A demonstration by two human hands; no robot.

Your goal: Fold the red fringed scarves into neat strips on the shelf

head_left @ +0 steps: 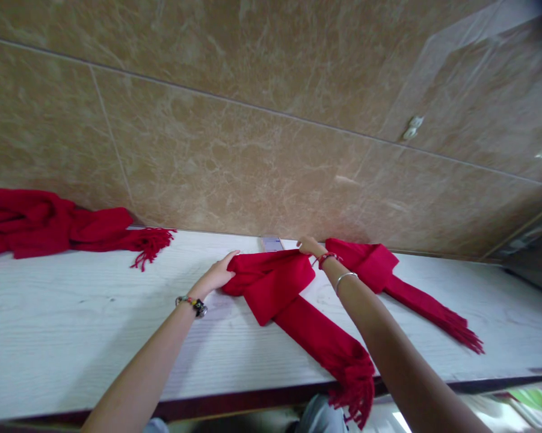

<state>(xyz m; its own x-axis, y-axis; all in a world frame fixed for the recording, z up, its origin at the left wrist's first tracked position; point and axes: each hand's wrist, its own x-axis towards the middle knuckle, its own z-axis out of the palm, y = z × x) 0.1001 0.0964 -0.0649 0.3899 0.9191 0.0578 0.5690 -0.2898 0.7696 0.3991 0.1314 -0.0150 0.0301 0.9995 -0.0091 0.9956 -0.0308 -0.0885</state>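
A red scarf (282, 282) lies folded over itself on the white wood-grain table, its fringed tail running toward me and hanging past the front edge. At the scarf's left end, my left hand (219, 273) grips the cloth, with the fingers partly hidden behind it. My right hand (310, 246) is closed at the scarf's upper right corner, pinching its far edge. Just right of my right wrist lies a second red scarf (370, 264), folded in a similar way with its fringe pointing to the lower right.
Bunched at the far left is another red scarf (40, 222). A phone (271, 243) rests against the wall behind the middle scarf. Brown marble-look tiles (234, 150) rise along the table's back edge. A dark object (536, 258) stands at the right end.
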